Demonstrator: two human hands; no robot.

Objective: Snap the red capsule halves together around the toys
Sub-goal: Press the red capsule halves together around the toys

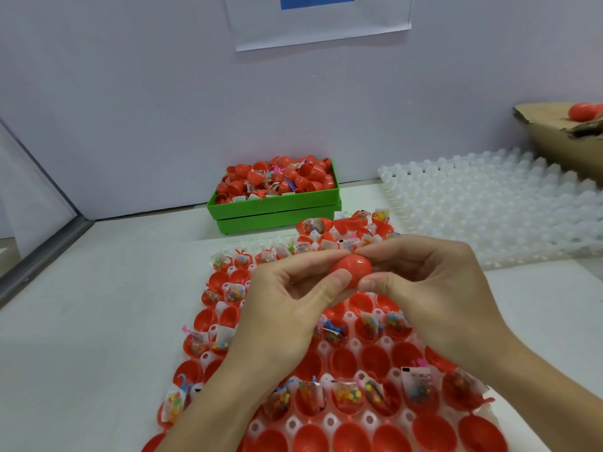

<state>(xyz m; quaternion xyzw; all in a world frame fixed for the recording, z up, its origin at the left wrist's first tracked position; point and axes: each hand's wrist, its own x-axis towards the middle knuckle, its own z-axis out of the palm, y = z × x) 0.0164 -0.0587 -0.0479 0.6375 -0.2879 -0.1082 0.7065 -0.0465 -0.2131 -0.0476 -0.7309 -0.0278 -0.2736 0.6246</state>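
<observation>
**Pressing one capsule closed at frame centre**

I see my left hand (pixel 287 288) and right hand (pixel 421 282) both pinching the red capsule (pixel 354 269) above the tray (pixel 329 422), thumbs and fingertips on opposite sides, probably to squeeze its halves shut.

Single head-worn view, forward and down, close over the hands (pixel 359 288), white wall (pixel 130 109) behind.

Red capsule (pixel 353 268) closed, round, glossy, held up above white tray (pixel 329 420). Tray pockets hold open red halves (pixel 342 363), many with bagged toys (pixel 348 393) inside, some empty, cup side up.
</observation>
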